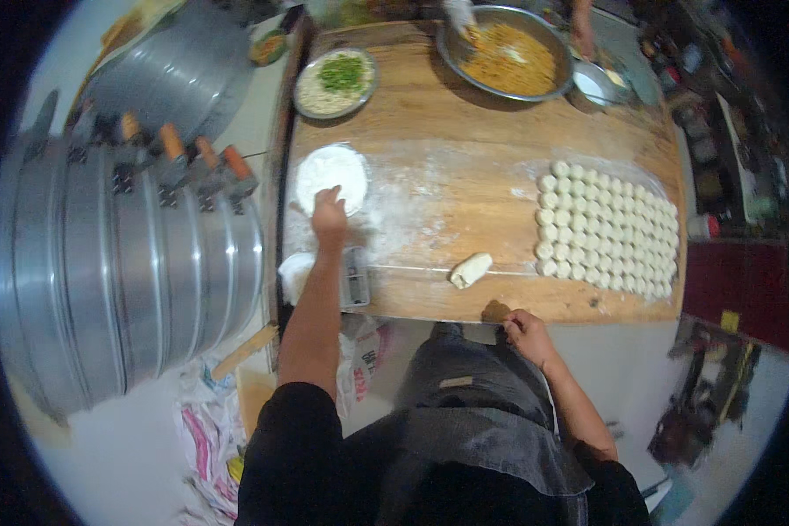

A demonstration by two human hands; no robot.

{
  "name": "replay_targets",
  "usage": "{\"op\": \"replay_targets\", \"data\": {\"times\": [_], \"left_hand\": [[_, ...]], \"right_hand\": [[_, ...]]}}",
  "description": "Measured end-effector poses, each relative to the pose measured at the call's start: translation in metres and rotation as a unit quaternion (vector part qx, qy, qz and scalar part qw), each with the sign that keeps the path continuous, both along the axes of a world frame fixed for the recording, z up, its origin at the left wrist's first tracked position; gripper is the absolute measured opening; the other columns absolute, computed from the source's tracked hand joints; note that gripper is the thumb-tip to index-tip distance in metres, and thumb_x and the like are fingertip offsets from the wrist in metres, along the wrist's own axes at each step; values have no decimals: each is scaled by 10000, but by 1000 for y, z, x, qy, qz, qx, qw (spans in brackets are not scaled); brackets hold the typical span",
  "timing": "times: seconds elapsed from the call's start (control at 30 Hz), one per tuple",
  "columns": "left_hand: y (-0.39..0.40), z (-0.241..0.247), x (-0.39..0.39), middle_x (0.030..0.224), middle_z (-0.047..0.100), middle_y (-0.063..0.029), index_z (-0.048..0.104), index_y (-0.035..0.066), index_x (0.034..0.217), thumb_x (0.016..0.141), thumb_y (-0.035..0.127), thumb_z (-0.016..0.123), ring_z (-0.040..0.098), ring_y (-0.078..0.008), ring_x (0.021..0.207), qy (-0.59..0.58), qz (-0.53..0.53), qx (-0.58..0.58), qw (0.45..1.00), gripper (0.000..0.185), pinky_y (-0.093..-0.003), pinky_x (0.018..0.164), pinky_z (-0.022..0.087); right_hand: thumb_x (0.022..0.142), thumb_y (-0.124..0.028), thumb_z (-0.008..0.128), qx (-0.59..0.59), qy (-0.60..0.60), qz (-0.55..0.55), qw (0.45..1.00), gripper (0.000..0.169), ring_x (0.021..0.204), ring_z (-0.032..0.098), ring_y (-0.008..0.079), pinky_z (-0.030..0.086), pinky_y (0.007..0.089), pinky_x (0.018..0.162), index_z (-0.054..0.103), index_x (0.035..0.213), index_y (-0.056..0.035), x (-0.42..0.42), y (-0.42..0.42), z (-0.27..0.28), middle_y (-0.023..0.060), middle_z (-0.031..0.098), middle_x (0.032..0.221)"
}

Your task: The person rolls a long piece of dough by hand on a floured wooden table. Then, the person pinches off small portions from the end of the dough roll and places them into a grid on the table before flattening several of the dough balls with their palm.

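My left hand (329, 214) reaches over the near rim of a bowl of white flour (332, 174), its fingertips at the flour. Whether flour is pinched between the fingers cannot be made out. My right hand (527, 335) hangs by the front edge of the wooden work table (421, 217), fingers curled, with no object visible in it. A short roll of dough (471, 270) lies on the board between my hands, nearer the right one. On the right, many small round dough pieces (608, 230) stand in tight rows on a floured patch.
Large metal steamer tiers (131, 276) stand left of the table. At the back are a plate with chopped greens (336, 82) and a steel basin of orange-brown filling (509, 59), where another person's gloved hand (460, 20) works. A digital scale (355, 279) sits by my left forearm.
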State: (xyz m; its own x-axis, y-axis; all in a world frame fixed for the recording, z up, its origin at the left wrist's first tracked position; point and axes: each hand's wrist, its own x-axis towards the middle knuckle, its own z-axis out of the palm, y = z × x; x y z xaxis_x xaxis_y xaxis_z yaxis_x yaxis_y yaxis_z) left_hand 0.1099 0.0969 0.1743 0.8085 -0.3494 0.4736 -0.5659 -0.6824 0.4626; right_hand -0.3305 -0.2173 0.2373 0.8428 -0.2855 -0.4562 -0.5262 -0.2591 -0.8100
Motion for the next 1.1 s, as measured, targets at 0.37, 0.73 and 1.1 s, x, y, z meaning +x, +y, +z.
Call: {"op": "replay_targets", "data": {"times": [0.37,0.73,1.1], "left_hand": [[33,-31,34,756,663,-108,662,-36,881,934,83,563,614,-250,673,362,105,-81,923,164,-397,645,518],[-240,3,-307,886,662,-132,573,16,1036,976,45,521,661,-218,677,699,-9,-362,617,85,-312,562,568],[-433,24,-479,1205,701,-233,672,-2,1244,985,145,501,647,-406,1166,392,-200,128,889,343,-435,1009,488]], "right_hand": [[935,-177,622,-120,39,-42,991,190,912,652,433,519,484,809,663,982,3,-69,-33,24,221,681,945],[944,-187,608,-78,43,-99,991,221,935,661,420,526,471,849,676,1026,7,-226,-106,-29,221,689,980],[940,-219,589,-11,124,-300,946,238,944,677,431,538,488,838,682,967,-2,-422,-215,-55,254,698,974]]}}
